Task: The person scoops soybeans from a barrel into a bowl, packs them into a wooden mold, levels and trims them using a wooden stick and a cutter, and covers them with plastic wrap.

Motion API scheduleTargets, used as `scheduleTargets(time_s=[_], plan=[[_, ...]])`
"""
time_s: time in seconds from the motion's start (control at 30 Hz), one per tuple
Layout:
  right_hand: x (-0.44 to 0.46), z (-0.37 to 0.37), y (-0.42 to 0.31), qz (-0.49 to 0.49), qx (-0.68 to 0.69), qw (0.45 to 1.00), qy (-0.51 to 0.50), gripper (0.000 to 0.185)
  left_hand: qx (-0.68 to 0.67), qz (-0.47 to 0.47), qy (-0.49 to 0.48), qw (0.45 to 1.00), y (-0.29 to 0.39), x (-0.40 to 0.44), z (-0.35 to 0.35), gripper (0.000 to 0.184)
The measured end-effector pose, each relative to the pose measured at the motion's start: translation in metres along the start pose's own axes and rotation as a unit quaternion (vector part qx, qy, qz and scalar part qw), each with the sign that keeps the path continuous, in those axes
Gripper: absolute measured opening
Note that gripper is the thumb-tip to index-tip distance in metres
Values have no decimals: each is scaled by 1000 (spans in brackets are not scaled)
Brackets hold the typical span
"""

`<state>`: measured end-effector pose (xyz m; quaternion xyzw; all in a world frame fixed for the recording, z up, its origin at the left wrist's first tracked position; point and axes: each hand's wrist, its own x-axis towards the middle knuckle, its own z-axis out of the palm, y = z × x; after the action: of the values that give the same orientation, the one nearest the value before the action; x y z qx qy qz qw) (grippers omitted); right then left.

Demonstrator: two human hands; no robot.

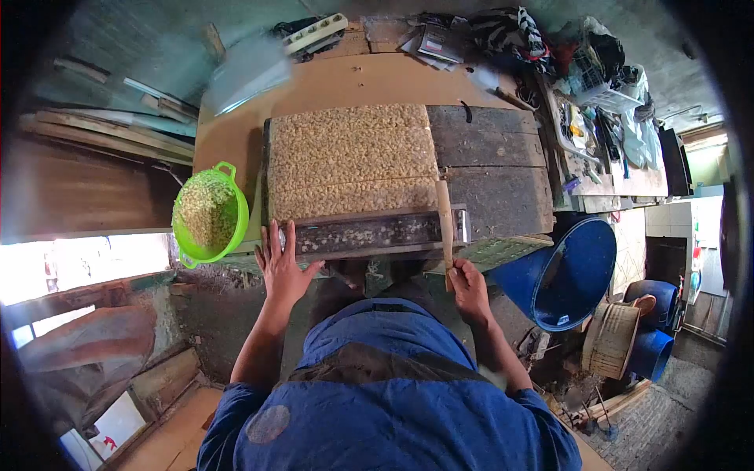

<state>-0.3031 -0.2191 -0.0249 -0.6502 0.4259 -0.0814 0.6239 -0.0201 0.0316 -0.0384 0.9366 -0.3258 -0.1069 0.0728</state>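
Observation:
A wide slab of packed pale grains or beans point(353, 161) lies on a dark plank board point(491, 173), with straight lines across it. In front of it runs a dark, narrow trough-like frame point(369, 233) with a few pale bits inside. My left hand point(284, 263) rests at the frame's left end, fingers stretched out and spread. My right hand point(469, 289) is closed around the near end of a thin wooden stick point(446, 224), which points away from me along the frame's right end and reaches the slab's edge.
A green colander point(239, 212) of pale grains sits left of the board. Behind lie a power strip point(316, 33) and clear plastic sheets point(251, 78). A cluttered side table point(640, 184) stands at the right, with a large blue barrel point(577, 271) below it.

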Motion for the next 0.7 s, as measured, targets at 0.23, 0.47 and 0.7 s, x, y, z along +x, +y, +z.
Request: scheduleTargets(time_s=[0.23, 0.47, 0.7], plan=[[8, -6, 8, 2, 13, 999, 40, 20, 8, -5, -6, 1000, 0, 0, 0, 114], [7, -23, 22, 42, 69, 995, 66, 27, 8, -13, -4, 1000, 5, -16, -11, 110], [21, -47, 14, -179, 179, 960, 119, 27, -60, -47, 119, 990, -3, -70, -10, 84]])
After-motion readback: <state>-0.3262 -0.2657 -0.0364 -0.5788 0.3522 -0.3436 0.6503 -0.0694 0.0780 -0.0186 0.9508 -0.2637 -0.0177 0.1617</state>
